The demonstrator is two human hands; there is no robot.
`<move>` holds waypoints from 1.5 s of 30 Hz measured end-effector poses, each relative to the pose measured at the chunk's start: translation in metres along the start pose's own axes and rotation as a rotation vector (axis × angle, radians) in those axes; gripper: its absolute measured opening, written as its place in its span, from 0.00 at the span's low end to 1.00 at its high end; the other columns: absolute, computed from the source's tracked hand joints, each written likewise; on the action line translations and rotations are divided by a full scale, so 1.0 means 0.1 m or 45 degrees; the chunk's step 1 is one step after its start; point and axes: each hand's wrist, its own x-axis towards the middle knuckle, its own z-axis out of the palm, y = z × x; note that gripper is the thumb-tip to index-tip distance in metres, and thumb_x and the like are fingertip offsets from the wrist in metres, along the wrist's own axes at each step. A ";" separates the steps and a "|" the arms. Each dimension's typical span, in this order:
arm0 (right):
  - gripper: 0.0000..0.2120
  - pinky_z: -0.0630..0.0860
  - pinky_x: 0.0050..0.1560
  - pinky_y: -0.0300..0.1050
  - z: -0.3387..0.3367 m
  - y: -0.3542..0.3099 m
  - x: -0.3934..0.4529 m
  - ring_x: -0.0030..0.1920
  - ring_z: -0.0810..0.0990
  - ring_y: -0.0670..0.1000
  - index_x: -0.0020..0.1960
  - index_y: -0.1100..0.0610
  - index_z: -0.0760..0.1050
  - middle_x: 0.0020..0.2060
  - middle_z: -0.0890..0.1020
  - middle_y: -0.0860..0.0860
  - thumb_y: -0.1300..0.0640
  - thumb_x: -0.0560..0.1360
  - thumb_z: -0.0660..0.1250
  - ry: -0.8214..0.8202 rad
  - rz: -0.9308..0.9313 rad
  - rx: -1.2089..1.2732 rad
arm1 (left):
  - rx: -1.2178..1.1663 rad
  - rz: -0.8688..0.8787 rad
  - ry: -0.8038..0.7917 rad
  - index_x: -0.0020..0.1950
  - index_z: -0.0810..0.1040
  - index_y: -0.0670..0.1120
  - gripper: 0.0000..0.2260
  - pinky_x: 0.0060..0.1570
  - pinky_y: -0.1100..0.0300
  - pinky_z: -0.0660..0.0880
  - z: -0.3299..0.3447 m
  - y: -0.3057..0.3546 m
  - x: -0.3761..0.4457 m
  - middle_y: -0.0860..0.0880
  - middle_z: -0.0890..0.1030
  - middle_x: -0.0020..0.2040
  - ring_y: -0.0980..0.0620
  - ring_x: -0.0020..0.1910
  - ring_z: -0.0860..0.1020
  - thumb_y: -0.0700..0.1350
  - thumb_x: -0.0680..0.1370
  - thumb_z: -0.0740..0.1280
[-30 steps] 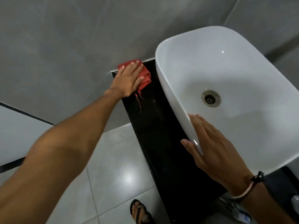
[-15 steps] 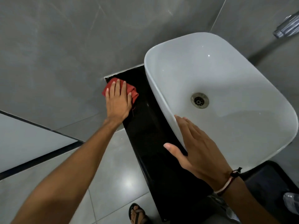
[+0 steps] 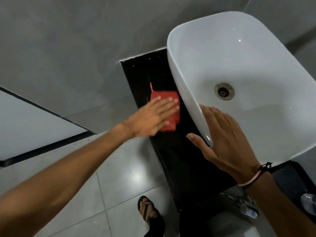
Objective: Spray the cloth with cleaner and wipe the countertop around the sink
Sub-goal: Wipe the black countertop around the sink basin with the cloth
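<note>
A red cloth (image 3: pixel 171 123) lies flat on the black countertop (image 3: pixel 145 71), on the narrow strip left of the white basin (image 3: pixel 239 40). My left hand (image 3: pixel 152 117) presses down on the cloth with its fingers spread flat, covering most of it. My right hand (image 3: pixel 224 134) rests open against the basin's near left rim, thumb out over the countertop. No spray bottle is clearly in view.
Grey tiled wall rises behind and left of the countertop. Grey floor tiles and my sandalled foot (image 3: pixel 148 212) lie below the counter's edge. A clear plastic bottle (image 3: pixel 309 204) shows at the lower right. The drain (image 3: pixel 224 91) sits in the basin's middle.
My left hand has slid the cloth from the countertop's far corner toward me along the strip beside the basin. My right hand has stayed on the basin rim.
</note>
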 end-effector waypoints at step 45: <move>0.23 0.74 0.68 0.50 0.05 0.09 -0.46 0.66 0.76 0.56 0.64 0.64 0.77 0.63 0.79 0.59 0.47 0.83 0.59 0.950 -0.188 0.610 | -0.155 -0.300 0.188 0.78 0.64 0.44 0.31 0.77 0.43 0.57 0.46 2.96 -0.45 0.40 0.70 0.77 0.40 0.78 0.65 0.47 0.76 0.68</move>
